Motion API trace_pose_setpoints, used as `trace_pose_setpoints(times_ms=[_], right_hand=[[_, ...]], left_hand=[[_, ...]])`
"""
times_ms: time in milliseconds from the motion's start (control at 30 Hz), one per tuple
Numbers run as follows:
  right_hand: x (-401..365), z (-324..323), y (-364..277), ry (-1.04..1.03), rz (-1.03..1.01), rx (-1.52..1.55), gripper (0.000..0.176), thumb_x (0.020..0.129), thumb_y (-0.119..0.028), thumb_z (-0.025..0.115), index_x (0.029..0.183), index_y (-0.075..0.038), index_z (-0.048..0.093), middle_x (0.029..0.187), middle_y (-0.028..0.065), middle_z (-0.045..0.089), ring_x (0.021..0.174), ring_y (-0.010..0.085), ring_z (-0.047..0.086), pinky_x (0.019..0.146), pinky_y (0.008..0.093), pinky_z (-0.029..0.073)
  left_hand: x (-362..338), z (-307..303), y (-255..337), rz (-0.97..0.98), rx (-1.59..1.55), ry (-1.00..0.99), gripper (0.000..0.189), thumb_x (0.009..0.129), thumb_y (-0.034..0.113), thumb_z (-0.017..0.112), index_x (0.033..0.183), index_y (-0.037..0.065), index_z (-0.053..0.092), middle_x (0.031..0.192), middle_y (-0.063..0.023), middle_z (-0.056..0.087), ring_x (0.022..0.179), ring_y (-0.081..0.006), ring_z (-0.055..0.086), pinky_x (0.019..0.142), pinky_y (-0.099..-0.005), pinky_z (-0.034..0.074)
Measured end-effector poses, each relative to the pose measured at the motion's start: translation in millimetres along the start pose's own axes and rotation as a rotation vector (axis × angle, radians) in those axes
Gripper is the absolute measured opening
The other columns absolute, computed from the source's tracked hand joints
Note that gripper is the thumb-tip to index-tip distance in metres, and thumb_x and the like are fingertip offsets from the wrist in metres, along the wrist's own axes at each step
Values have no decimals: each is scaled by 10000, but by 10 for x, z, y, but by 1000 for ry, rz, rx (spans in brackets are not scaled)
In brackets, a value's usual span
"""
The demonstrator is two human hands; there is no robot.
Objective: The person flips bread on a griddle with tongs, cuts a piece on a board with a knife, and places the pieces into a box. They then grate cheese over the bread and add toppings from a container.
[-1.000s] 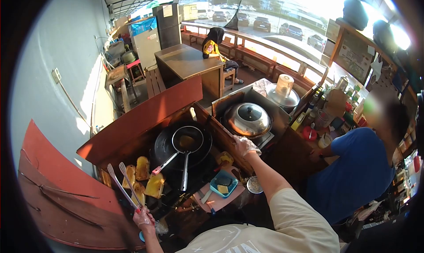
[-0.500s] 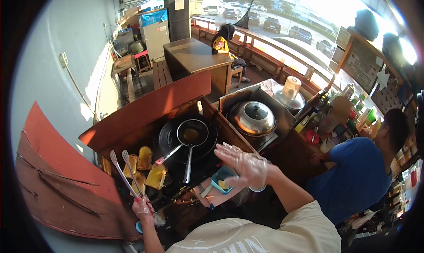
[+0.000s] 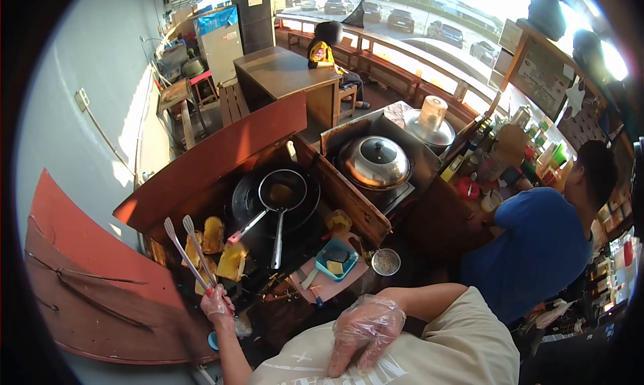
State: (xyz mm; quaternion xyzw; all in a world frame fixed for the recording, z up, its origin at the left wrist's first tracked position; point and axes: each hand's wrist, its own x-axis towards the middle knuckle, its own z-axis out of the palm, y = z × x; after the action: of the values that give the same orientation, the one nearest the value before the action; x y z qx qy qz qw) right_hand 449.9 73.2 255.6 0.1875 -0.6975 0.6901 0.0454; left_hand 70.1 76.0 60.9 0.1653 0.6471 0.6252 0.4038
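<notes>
My left hand, in a clear plastic glove, grips metal tongs whose two slotted tips stand apart above browned bread slices. Held before my shirt, my gloved right hand points its fingers downward with nothing visible in it. Beyond it, a blue tub holds a pale yellow block and something dark. The tub rests on a pink board near a white blade. A small round pan with a long metal handle sits inside a larger black wok.
A lidded pot stands on the burner beyond a wooden partition. Near the board is a metal bowl. A person in a blue shirt works at the right. Another person sits by a wooden table. Red panels border the stove.
My right hand has moved from over the blue tub down to my shirt, uncovering the tub and metal bowl. The left hand still holds the tongs. The view has shifted slightly.
</notes>
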Motion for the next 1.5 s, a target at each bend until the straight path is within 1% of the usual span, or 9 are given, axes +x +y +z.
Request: trace_pose_setpoints(times_ms=[133,200,333,433,533,700,1200,1433,1500], right_hand=[[8,-21,0,165,-25,-86,432,970,-211,645,1290,78,611,1271,253,647,1178,372,634,1010,425,494],[32,75,33,87,-103,-12,383,964,-252,657,1180,63,679,1096,239,713,995,365,692,844,405,535],[39,22,12,174,-40,33,377,969,-261,648,1158,62,692,1073,232,720,974,357,697,829,402,540],[32,22,15,-8,-48,-39,391,985,-243,619,1208,75,664,1193,240,687,1098,354,673,940,415,526],[33,-11,14,43,94,88,377,981,-240,622,1180,75,676,1164,241,695,1080,364,675,927,417,530],[63,3,94,116,-87,2,356,970,-242,640,1133,69,695,1108,222,714,1024,376,685,894,430,535],[38,2,126,114,-12,21,409,964,-361,615,975,29,735,913,180,723,861,330,684,763,411,514],[-65,-51,549,403,39,70,438,983,-385,594,1031,26,738,989,161,742,965,291,704,871,386,530],[-82,-55,613,586,337,-74,285,982,-264,597,1014,-30,756,967,106,742,929,213,693,807,359,534]], left_hand=[[-86,34,60,-7,-14,14,227,931,67,631,1146,58,560,684,-13,548,408,-86,471,314,-243,362],[-73,43,61,8,-7,12,232,930,66,632,1150,56,558,684,-12,548,409,-88,472,314,-245,362],[-69,-55,-10,5,-20,11,241,929,71,636,1156,58,556,688,-13,547,408,-89,472,314,-246,360],[-99,-36,6,-5,-18,19,239,931,71,634,1157,58,556,691,-15,547,407,-88,470,315,-246,359],[-156,-49,11,-19,-12,32,210,935,71,628,1134,64,561,691,-13,545,406,-87,468,316,-244,358],[-150,-78,-19,3,3,24,156,939,77,624,1084,80,568,687,-5,540,405,-83,465,318,-238,353],[-134,-38,-22,-57,-75,33,109,924,65,610,1021,99,576,641,7,501,376,-88,431,295,-252,319],[-188,-115,7,-6,-79,28,91,922,90,626,983,108,560,638,9,504,387,-80,440,303,-253,326],[-221,-101,54,-43,-24,70,87,927,95,627,981,103,559,650,5,519,396,-84,453,310,-249,339]])
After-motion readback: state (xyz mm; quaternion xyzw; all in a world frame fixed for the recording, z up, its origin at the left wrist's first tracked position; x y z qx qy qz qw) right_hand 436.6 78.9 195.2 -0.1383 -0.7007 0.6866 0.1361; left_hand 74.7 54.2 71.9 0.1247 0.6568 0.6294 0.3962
